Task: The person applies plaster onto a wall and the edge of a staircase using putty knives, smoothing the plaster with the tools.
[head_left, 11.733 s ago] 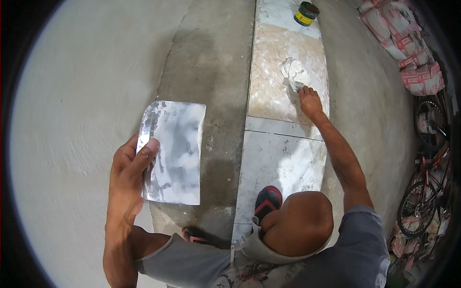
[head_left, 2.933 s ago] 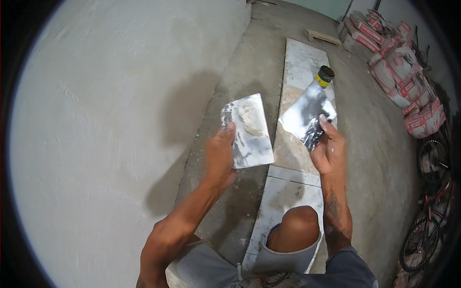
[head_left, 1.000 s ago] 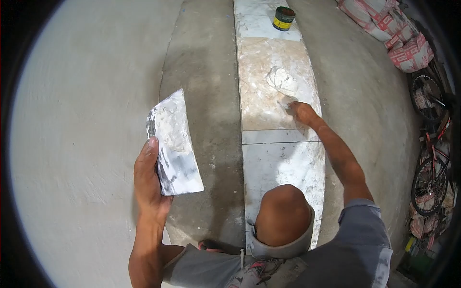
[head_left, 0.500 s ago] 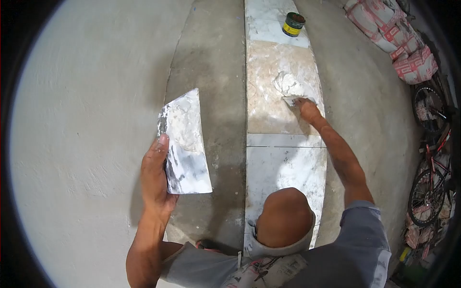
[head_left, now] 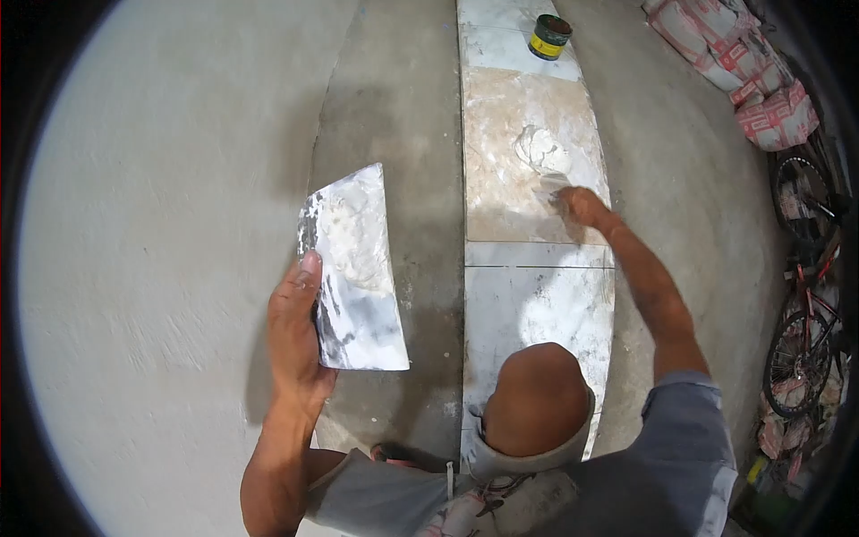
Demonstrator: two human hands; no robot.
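We judge this to be the loading step: picking up filler from the floor to work with beside the plastered wall (head_left: 161, 224).

Our right hand (head_left: 583, 206) is stretched out low over the brown-veined tile (head_left: 501, 197). It sits just beside the heap of white putty (head_left: 541, 148), on the side nearer to us. The hand is closed into a narrow fist, seemingly around a small scraper (head_left: 555, 187). The hand is blurred, so we can only make out a pale edge at the fingertips, and we cannot tell whether that edge touches the heap or only the tile.

Our left hand (head_left: 293, 331) holds the wide steel blade (head_left: 356, 268) up, near the wall and above the concrete floor (head_left: 394, 134). The thumb is pressed flat along the blade's left edge and the fingers are hidden behind it. The blade's face is turned toward us and tilted a little. A smear of putty is spread over its upper half, and dark bare metal shows lower down.

As we read it, the next move calls for sliding the scraper's edge under the heap at a shallow angle. The right hand then has to come level to the steel blade, which must stay steady so the load wipes off cleanly.

A yellow-banded tin (head_left: 548, 36) stands further along the tile row, well apart from both hands
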